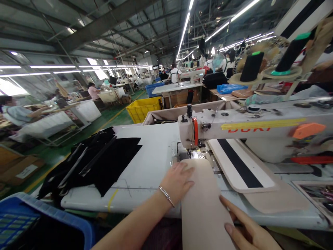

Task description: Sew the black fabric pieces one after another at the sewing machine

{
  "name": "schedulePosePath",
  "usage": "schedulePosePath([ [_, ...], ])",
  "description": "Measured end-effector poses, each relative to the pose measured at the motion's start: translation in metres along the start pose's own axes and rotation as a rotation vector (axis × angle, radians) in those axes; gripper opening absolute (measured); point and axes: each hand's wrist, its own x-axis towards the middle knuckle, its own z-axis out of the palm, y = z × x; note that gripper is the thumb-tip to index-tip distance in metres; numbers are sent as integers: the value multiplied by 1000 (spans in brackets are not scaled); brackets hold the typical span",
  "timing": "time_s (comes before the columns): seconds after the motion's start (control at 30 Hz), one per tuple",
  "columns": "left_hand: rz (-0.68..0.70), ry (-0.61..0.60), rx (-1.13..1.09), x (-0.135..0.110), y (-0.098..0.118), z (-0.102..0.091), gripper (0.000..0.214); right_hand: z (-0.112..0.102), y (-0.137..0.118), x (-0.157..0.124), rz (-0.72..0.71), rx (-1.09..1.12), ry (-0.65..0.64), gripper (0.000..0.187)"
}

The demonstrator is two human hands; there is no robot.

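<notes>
A long beige panel (200,201) with rounded corners runs from the sewing machine's needle area toward me, past the table's front edge. My left hand (178,180) lies on its left side near the far end, fingers spread flat and a bracelet at the wrist. At the panel's right edge, the index finger and thumb of my right hand (241,222) touch it, spread apart; its other fingers are partly hidden. The sewing machine (187,130) stands over the panel's far end. Whether the needle is in the material cannot be made out.
Black fabric pieces (111,163) lie on the left of the white table (153,149). Under the machine arm rests a white panel with a dark stripe (241,163), on beige pieces. A blue basket (85,222) stands at lower left, a yellow bin (143,108) beyond. Co-workers sit farther off.
</notes>
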Motion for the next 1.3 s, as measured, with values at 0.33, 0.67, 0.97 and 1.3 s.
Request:
schedulePosePath([
  [0.33, 159, -33, 68, 37, -33, 22, 45, 21, -1, 34, -11, -55, -15, 64],
  [0.67, 140, 38, -25, 42, -36, 21, 40, 18, -3, 40, -37, -92, -40, 64],
  [0.97, 199, 12, -177, 44, -48, 15, 41, 11, 4, 56, -455, -643, 209, 40],
  [1.3, -544, 95, 274, 27, -225, -102, 29, 35, -22, 128, -808, -761, 267, 41],
])
